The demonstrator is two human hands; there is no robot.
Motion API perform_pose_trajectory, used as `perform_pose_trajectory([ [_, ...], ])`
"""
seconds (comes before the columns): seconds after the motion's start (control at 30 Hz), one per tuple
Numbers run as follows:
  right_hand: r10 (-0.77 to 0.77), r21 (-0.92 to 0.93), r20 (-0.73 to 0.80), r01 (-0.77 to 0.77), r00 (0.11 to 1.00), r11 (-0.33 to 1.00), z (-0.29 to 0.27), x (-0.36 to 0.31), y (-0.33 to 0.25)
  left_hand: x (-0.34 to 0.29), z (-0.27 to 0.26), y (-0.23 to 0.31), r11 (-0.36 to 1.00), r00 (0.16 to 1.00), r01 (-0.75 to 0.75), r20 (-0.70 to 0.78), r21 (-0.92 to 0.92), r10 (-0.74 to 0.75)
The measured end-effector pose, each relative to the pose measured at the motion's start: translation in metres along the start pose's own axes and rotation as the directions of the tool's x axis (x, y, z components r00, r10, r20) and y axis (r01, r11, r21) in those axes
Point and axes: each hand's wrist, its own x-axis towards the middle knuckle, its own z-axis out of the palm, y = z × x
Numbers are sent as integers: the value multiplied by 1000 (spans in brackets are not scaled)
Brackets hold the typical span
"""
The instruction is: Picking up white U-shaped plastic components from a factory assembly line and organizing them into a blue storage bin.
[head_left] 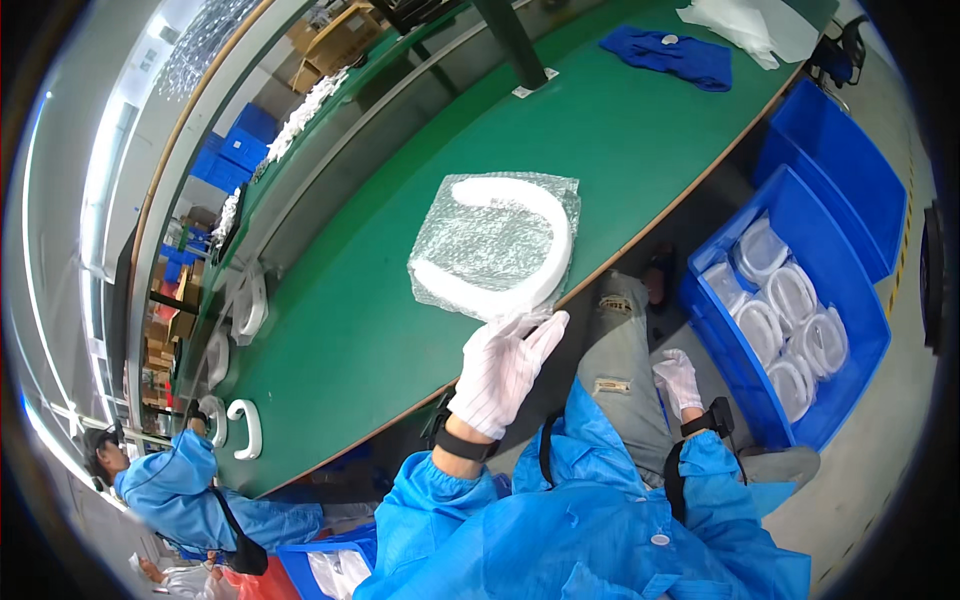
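Note:
A white C-shaped part [558, 235] lies with a sheet or bag of clear bubble wrap [480, 240] on the green table [370, 350]. My left hand [497, 375], in a white striped glove, is at the near edge of the wrap by the table's edge. Its fingers are stretched and apart, and the fingertips touch or nearly touch the plastic. Low over my lap, my gloved right hand [678, 383] hangs off the table between my leg and a blue bin [865, 375]. Its fingers are loosely extended, with nothing visible in them.
Several bagged white ring-shaped parts [790, 295] fill the bin, beside another blue container [840, 170]. Blue cloth [670, 58] and white plastic sheeting [735, 28] lie at the table's far end. A post [512, 45] rises behind. A co-worker [190, 480] sits left, near white curved parts [245, 430].

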Motion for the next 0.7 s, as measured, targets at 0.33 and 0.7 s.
perform_pose_trajectory([
  [0.33, -215, -382, -62, 175, 975, 907, 18, 10, 40, -53, -45, 95, 718, 921, -305, 1, 626, 390],
  [0.7, -544, -240, -232, 495, 806, 835, 25, -11, -21, -9, -230, 175, -473, 468, 675, 167, 567, 868],
])
